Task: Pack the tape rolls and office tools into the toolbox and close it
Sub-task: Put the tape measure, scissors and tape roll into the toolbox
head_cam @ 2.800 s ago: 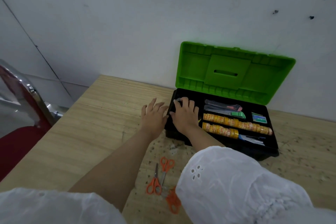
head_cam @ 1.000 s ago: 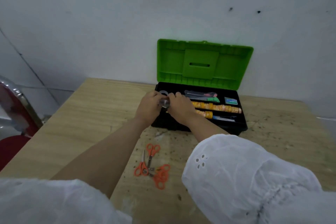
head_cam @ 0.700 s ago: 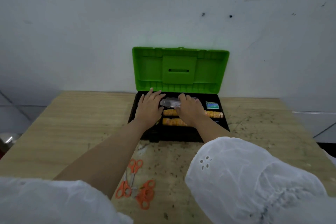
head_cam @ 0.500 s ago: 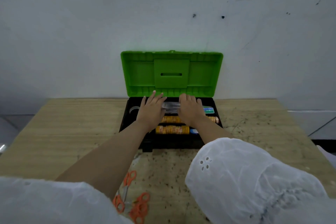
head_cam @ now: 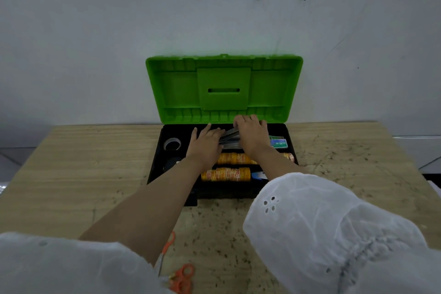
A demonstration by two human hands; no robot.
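Observation:
The toolbox (head_cam: 154,174) is a black tray with its green lid (head_cam: 224,88) standing open against the wall. Inside, both hands lie on a flat pack of grey-clear tools (head_cam: 230,137) in the back row. My left hand (head_cam: 205,144) presses its left end with straight fingers. My right hand (head_cam: 250,135) covers the right end, fingers reaching to the back wall. In front of the hands lie two rows of orange tape rolls (head_cam: 226,174). A clear tape roll (head_cam: 171,144) and a dark roll (head_cam: 170,162) sit in the left compartment. Orange scissors (head_cam: 181,277) lie on the table (head_cam: 71,174).
A small green-blue box (head_cam: 278,143) sits at the tray's right end, and a blue-white item (head_cam: 259,175) lies beside the front tape row. The white wall (head_cam: 95,31) stands right behind the lid. My white sleeves fill the bottom of the view.
Both hands have carried the clear pack from the tray's left end to the back row and now lie flat on it. The view has swung to face the box squarely.

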